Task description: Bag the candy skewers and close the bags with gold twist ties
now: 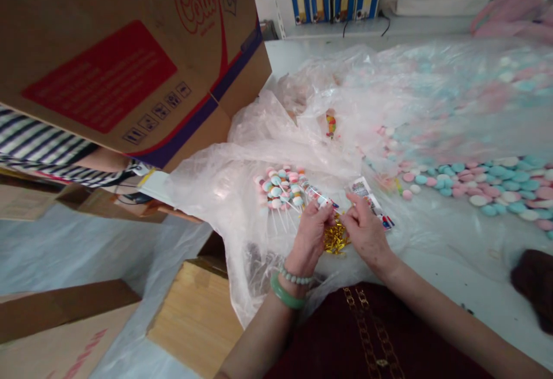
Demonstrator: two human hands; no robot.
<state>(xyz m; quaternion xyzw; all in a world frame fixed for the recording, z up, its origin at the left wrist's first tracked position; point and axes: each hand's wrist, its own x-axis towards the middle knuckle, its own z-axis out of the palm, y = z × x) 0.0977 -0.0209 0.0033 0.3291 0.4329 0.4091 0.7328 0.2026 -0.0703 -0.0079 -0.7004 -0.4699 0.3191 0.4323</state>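
Observation:
My left hand [316, 228] wears a beaded bracelet and a green bangle. Its thumb and fingers are closed on the end of a small printed plastic bag [317, 193]. My right hand [366, 232] is right beside it, fingers curled in a pinch; whatever is between them is too small to make out. Below and between both hands lies a heap of gold twist ties [336, 238]. Printed flat bags [367, 194] lie just beyond my right hand. To the left of the bag is a bunch of pastel candy lollipops [283, 186] with white sticks.
A large cardboard box [142, 39] stands at the left, with a person's striped sleeve [43, 143] behind it. Clear plastic sheeting [207, 183] covers the table. Pink, blue and white candies [496, 180] spread at the right. A dark brown object [536, 287] lies at the right edge.

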